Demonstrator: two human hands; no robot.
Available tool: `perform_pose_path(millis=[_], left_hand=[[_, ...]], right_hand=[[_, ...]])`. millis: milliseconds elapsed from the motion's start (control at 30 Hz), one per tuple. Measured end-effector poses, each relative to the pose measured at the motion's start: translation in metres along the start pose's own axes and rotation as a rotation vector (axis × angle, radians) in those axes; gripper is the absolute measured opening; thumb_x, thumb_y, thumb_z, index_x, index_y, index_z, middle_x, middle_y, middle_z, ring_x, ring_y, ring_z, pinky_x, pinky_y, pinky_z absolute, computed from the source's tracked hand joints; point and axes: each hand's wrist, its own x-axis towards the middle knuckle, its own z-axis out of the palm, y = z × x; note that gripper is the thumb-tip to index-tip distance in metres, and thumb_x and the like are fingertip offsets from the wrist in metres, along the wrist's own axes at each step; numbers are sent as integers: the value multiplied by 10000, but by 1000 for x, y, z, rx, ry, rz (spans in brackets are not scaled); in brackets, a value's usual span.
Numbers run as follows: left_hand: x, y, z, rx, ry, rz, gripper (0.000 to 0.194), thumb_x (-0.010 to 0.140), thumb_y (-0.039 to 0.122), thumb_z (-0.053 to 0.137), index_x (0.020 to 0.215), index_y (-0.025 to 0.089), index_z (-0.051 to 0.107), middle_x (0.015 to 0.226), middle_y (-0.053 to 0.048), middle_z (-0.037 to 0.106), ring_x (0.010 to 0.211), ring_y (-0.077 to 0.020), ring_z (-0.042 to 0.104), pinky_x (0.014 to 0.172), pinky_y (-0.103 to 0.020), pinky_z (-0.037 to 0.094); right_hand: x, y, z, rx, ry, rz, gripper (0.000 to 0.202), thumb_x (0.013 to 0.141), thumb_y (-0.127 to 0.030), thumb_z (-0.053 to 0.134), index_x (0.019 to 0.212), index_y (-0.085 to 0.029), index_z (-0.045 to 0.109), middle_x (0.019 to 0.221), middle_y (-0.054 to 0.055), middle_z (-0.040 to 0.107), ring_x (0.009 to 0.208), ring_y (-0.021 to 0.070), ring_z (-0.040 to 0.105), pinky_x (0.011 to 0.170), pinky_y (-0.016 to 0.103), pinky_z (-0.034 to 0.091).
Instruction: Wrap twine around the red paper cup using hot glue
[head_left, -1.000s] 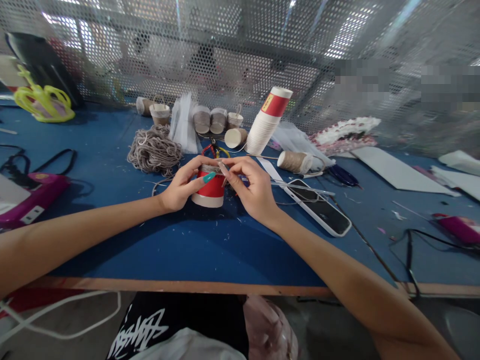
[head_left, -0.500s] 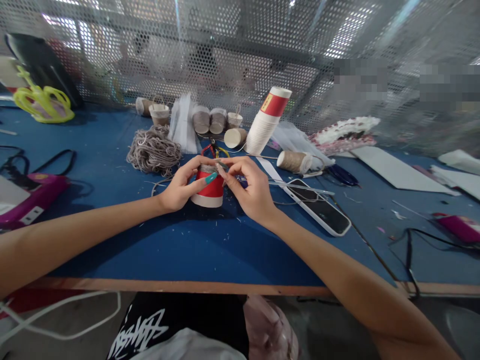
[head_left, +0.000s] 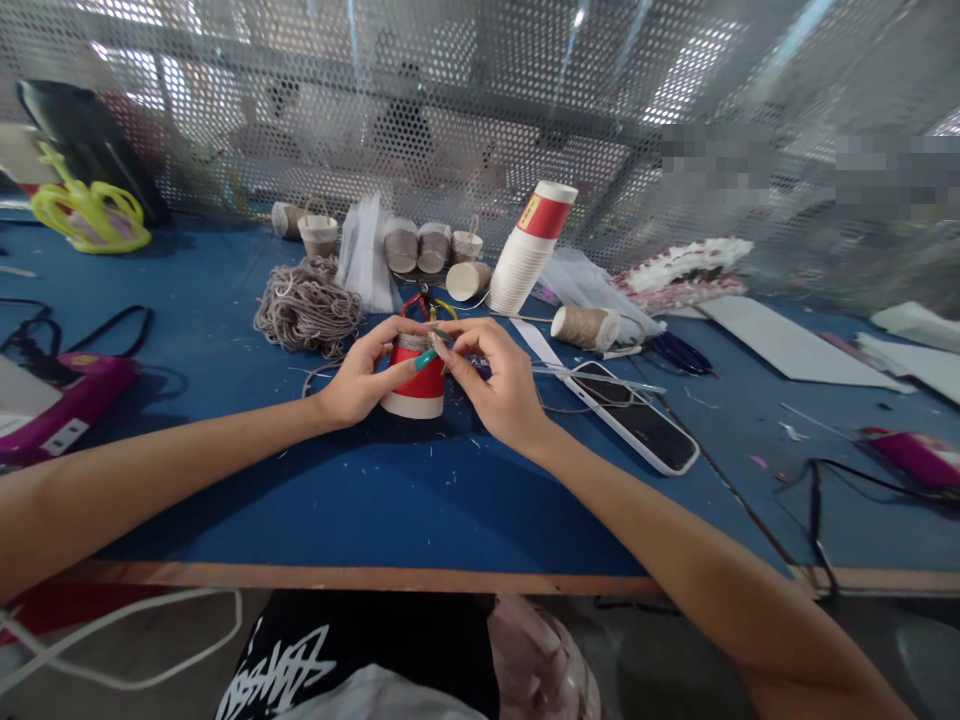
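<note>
A red and white paper cup (head_left: 417,390) stands upside down on the blue table, with grey cord (head_left: 412,342) wound around its narrow upper end. My left hand (head_left: 365,375) is closed around the cup's left side, its thumb with a green nail lying across the front. At the top right of the cup, my right hand (head_left: 495,375) pinches the grey cord between thumb and fingers. The fingertips of both hands meet over the cup's upper end and partly hide the cord there. A loose bundle of grey cord (head_left: 309,305) lies behind my left hand.
Behind the hands are cord-wrapped cups (head_left: 401,246), a leaning stack of paper cups (head_left: 517,265) and red-and-yellow-handled pliers (head_left: 426,302). To the right lies a phone (head_left: 634,415) with a clear stick (head_left: 600,377) across it. Purple glue guns (head_left: 90,395) rest at the sides.
The whole view has shifted very slightly. Both hands stay at the cup, with only a tiny movement of the right fingertips at its top.
</note>
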Motion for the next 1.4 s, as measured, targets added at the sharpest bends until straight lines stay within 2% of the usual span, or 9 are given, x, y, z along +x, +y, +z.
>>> perform_pose_path(millis=[267, 533, 667, 767, 900, 1000, 1167, 1233, 1400], left_hand=[[0, 1, -1, -30, -8, 7, 326, 809, 403, 677, 1029, 168, 625, 906, -38, 699, 789, -177, 653, 736, -296, 520], [0, -3, -3, -33, 6, 23, 342, 840, 462, 621, 1032, 179, 634, 951, -52, 672, 854, -187, 615, 783, -312, 489], [1, -5, -7, 152, 15, 93, 407, 868, 543, 543, 1038, 191, 656, 1028, -82, 643, 1018, -250, 567, 961, -413, 401], [2, -6, -8, 324, 32, 134, 432, 801, 581, 630, 1015, 207, 674, 1086, -93, 594, 1130, -291, 502, 1050, -484, 314], [2, -5, -4, 445, 59, 131, 538, 643, 596, 785, 1018, 227, 673, 1138, -94, 516, 1188, -322, 450, 1084, -534, 282], [1, -2, 1, 447, -37, 162, 621, 564, 546, 854, 1046, 208, 658, 1128, -111, 479, 1187, -336, 458, 1085, -518, 329], [1, -2, 9, 411, -89, 111, 811, 523, 403, 896, 1226, 216, 537, 1198, -125, 455, 1191, -343, 487, 1057, -510, 403], [1, -3, 11, 382, -97, 28, 904, 526, 346, 891, 1307, 224, 452, 1253, -139, 461, 1196, -347, 497, 1017, -515, 440], [-2, -5, 14, 269, -22, -121, 854, 548, 283, 865, 1274, 218, 419, 1259, -134, 554, 1185, -341, 552, 1065, -524, 397]], right_hand=[[-2, 7, 5, 98, 63, 32, 173, 928, -383, 535, 857, -234, 485, 1083, 75, 579, 1069, 182, 598, 845, 361, 534], [-9, 13, 4, 187, 89, 110, 219, 960, -451, 434, 995, -235, 441, 1088, 63, 532, 1005, 146, 566, 851, 333, 510], [-8, 11, 0, 137, 135, 121, 284, 960, -503, 408, 1012, -228, 451, 1043, 61, 550, 949, 152, 580, 864, 347, 502], [-7, 12, -2, 104, 130, 201, 361, 945, -582, 373, 963, -233, 467, 903, 35, 576, 855, 165, 595, 778, 335, 508], [-3, 15, -8, -53, 67, 314, 530, 928, -677, 203, 860, -234, 484, 787, 25, 594, 768, 174, 600, 695, 317, 492], [3, 17, -20, -148, 51, 304, 531, 937, -650, 189, 764, -236, 473, 717, 18, 597, 671, 170, 582, 639, 307, 461], [17, 25, -43, -368, -24, 276, 400, 883, -490, 465, 568, -251, 399, 467, -19, 479, 462, 165, 475, 527, 299, 352], [19, 26, -47, -462, -18, 262, 330, 876, -427, 459, 599, -253, 409, 518, -1, 509, 507, 182, 497, 563, 311, 375], [18, 22, -44, -655, 27, 268, 160, 877, -369, 435, 840, -222, 486, 879, 111, 634, 857, 260, 604, 800, 392, 478]])
